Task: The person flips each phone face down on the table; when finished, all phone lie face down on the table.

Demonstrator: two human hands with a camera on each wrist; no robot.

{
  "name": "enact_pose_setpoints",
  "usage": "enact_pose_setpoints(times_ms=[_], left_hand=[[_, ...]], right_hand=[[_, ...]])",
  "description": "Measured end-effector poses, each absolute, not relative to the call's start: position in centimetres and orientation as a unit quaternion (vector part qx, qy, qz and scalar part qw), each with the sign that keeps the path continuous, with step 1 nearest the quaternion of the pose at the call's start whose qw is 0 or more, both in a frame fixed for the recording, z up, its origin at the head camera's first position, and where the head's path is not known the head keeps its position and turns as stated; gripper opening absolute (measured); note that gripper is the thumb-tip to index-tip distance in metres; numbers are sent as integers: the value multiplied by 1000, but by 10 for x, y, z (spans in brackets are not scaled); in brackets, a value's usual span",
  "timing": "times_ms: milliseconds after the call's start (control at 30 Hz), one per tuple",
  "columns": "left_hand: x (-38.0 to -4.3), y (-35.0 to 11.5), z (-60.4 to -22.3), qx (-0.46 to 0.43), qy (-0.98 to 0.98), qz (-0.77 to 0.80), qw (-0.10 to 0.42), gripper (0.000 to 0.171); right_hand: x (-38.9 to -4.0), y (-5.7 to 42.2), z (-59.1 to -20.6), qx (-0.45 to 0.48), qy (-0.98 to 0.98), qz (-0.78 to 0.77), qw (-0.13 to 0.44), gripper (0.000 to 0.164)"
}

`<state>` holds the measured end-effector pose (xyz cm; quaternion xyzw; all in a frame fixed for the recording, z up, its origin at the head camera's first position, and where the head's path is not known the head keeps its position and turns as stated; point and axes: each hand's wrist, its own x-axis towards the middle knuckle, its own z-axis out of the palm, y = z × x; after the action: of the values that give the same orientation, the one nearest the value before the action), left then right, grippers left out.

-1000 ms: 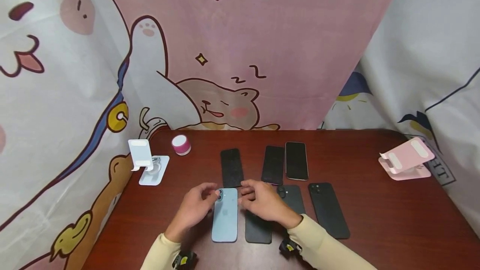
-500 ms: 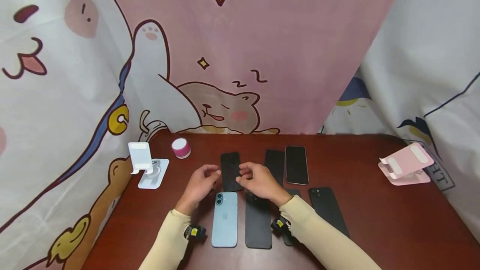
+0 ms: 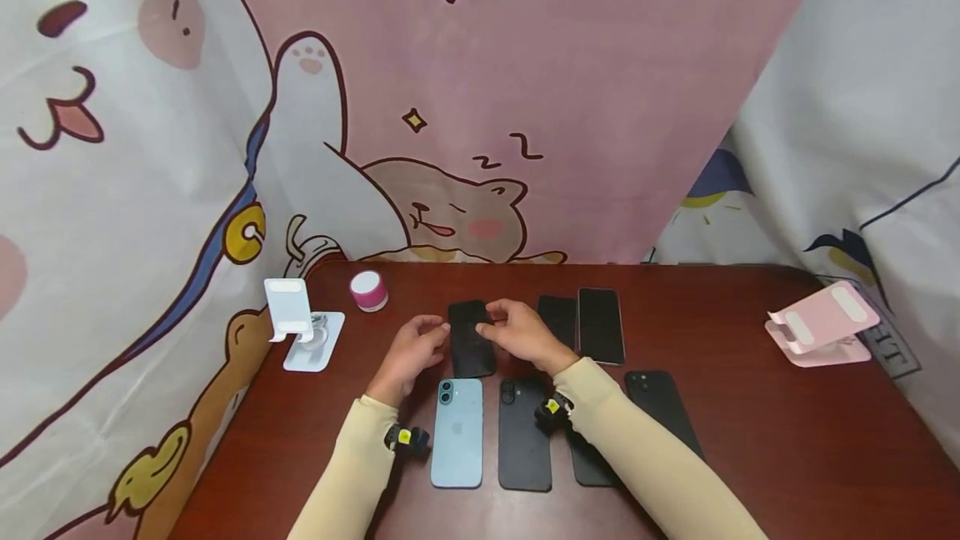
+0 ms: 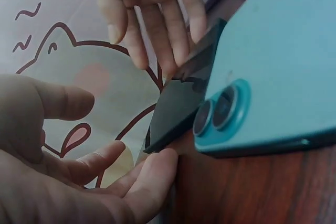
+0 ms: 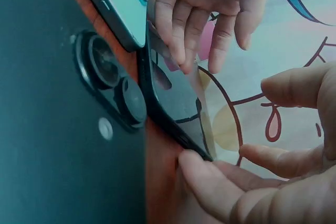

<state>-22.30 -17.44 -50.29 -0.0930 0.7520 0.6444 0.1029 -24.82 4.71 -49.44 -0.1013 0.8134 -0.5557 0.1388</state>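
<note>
In the head view a black phone [image 3: 471,352] lies screen up on the brown table, with a hand at each long side. My left hand [image 3: 411,352] is at its left edge, and my right hand [image 3: 523,333] reaches its right edge. Both hands have relaxed fingers, thumbs apart from them. The left wrist view shows a fingertip right at the edge of the phone [image 4: 184,93]; in the right wrist view, a right fingertip meets its corner. Nearer lie a light blue phone [image 3: 457,436] and a black phone [image 3: 524,444], both camera side up.
Two dark-screened phones [image 3: 600,327] lie farther right at the back. More black phones [image 3: 660,407] are partly under the right sleeve. A white phone stand [image 3: 300,323] and pink-and-white round jar [image 3: 368,291] are at left, a pink stand [image 3: 821,327] at right.
Both hands have moved forward from the top of the light blue phone to the sides of the black phone behind it. The phones stay in place.
</note>
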Motion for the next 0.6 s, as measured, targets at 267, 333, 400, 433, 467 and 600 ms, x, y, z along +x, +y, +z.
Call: enact_pose_setpoints(times_ms=[267, 333, 400, 433, 467, 600], left_hand=[[-233, -165, -499, -93, 739, 657, 115, 45], [-234, -164, -498, -98, 734, 661, 118, 45], [-236, -164, -498, -102, 730, 665, 121, 46], [-236, -164, -498, -105, 727, 668, 122, 46], [-237, -165, -498, -110, 724, 670, 124, 45], [-238, -166, -497, -122, 716, 676, 122, 45]], right_hand=[[-251, 42, -495, -76, 778, -599, 174, 62], [-251, 41, -494, -71, 783, -595, 168, 62], [-250, 40, -494, -66, 787, -592, 161, 61], [-250, 40, -495, -64, 787, -592, 160, 61], [-249, 39, -495, -65, 788, -591, 159, 61], [-247, 37, -496, -71, 791, -587, 159, 63]])
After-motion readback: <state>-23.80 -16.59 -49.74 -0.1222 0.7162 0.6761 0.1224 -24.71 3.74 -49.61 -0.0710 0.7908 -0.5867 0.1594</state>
